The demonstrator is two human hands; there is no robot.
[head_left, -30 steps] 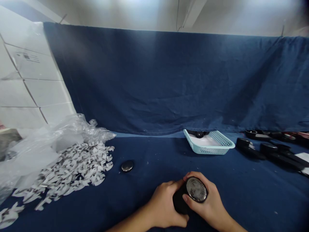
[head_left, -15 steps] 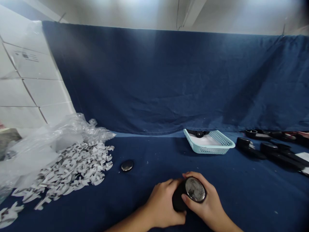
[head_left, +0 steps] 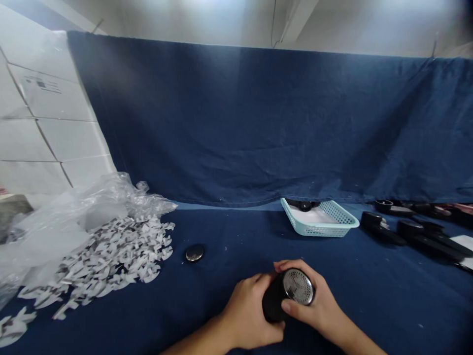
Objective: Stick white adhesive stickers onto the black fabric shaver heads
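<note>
Both my hands hold one black handheld device (head_left: 274, 301) low in the middle, just above the blue cloth. My left hand (head_left: 248, 315) wraps its dark body. My right hand (head_left: 317, 305) curls round its head, thumb and fingers at the rim of the round metal mesh cap (head_left: 298, 286), which faces up towards me. A loose round metal cap (head_left: 194, 253) lies on the cloth to the left of my hands.
A heap of small white paper pieces (head_left: 111, 256) and crumpled clear plastic (head_left: 66, 222) fills the left. A pale blue basket (head_left: 320, 217) stands at the back right, with several black devices (head_left: 410, 231) beyond it. White boxes (head_left: 40, 123) stack at far left. A blue cloth backdrop (head_left: 258, 123) hangs behind.
My hands and the device have shifted slightly left and up; the mesh cap has tilted a little. Nothing else has moved.
</note>
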